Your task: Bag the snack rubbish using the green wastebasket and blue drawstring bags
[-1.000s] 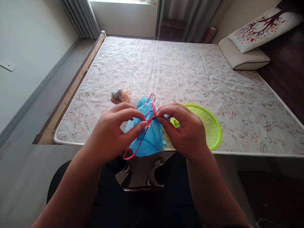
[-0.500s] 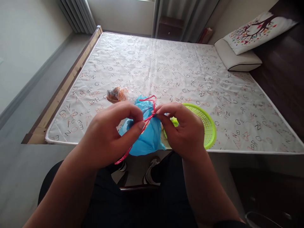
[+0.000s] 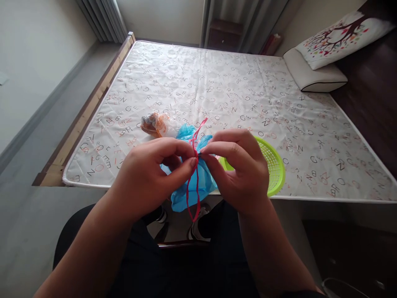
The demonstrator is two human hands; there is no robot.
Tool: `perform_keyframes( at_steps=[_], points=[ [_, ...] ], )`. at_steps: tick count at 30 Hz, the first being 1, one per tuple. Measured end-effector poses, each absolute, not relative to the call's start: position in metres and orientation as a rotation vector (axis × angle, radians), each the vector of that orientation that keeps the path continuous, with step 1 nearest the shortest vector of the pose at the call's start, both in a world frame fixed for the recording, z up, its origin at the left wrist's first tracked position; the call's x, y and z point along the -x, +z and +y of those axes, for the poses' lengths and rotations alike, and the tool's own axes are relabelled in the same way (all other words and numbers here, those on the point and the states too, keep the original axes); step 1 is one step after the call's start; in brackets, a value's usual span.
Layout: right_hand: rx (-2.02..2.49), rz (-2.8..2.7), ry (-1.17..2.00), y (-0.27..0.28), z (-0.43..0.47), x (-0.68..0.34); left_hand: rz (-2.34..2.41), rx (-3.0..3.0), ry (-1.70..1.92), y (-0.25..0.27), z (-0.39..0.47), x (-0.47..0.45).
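A light blue plastic bag (image 3: 198,180) is gathered at its neck between my two hands, at the front edge of the mattress. A red plastic drawstring (image 3: 197,198) circles the neck, one loop hanging down in front and a loose end standing up behind. My left hand (image 3: 155,174) is closed, thumb and forefinger pinching the string at the neck. From the other side, my right hand (image 3: 240,165) pinches at the same spot, its fingertips almost touching the left ones. The exact bit held there is partly hidden by the fingers.
A green plastic basket (image 3: 274,167) sits behind my right hand on the letter-print mattress (image 3: 217,91). Left of the bag lies a clear plastic bag with something orange-brown inside (image 3: 156,124). Pillows (image 3: 325,70) rest at the far right; a wooden bed rail (image 3: 89,107) runs along the left.
Both hands have drawn closer at the bag's neck. The string, earlier slanting down to the left, now hangs in a loop in front, with its end pointing up.
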State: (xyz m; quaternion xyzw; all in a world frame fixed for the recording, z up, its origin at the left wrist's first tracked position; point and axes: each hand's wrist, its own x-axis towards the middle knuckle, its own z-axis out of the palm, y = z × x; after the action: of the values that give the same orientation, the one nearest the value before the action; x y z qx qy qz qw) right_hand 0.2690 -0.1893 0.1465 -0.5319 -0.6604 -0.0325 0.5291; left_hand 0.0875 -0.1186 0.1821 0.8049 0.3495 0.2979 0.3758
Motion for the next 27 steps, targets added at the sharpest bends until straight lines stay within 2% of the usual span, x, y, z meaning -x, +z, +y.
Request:
perform_keyframes(
  at_steps=[11, 27],
  points=[
    [1.383, -1.622, 0.078, 0.157, -0.203, -0.263, 0.917, -2.287, 0.913, 0.179, -0.125, -0.088],
    [1.382, -1.62, 0.067, 0.161, -0.204, -0.264, 0.905, -2.401, 0.939, 0.188, -0.124, -0.074]
  ],
)
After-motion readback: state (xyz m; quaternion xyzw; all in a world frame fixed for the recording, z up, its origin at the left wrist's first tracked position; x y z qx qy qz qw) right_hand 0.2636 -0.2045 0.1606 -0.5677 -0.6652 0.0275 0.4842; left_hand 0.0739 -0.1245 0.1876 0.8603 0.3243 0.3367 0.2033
